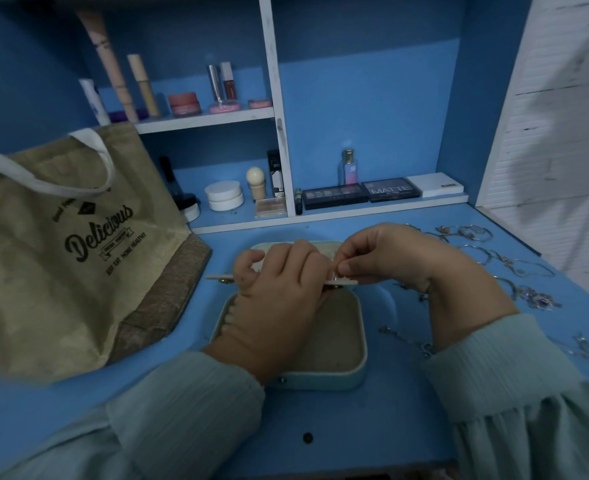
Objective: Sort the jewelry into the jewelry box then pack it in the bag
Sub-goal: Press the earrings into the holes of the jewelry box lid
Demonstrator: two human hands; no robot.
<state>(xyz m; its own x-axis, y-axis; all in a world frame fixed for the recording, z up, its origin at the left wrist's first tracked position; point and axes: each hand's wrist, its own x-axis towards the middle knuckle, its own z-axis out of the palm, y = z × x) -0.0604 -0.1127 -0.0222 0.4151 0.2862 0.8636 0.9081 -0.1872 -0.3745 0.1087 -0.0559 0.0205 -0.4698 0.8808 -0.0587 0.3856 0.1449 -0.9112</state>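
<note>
Both hands hover above the open jewelry box [352, 358]; the left hand [279, 299] is curled, its grip unclear, and the right hand [386, 258] pinches a small piece. The bag [61, 244] stands at the left edge of the blue tabletop [372, 420], and jewelry [508, 265] lies along the right edge.

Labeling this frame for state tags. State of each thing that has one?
jewelry box: open, lid tilted back, on the desk.
left hand: fingers curled over the box's hinge edge; what it holds is hidden.
right hand: pinching something small at the lid edge.
bag: lying on the desk left of the box, nothing packed yet.
loose jewelry: spread on the desk right of the box, unsorted.
</note>
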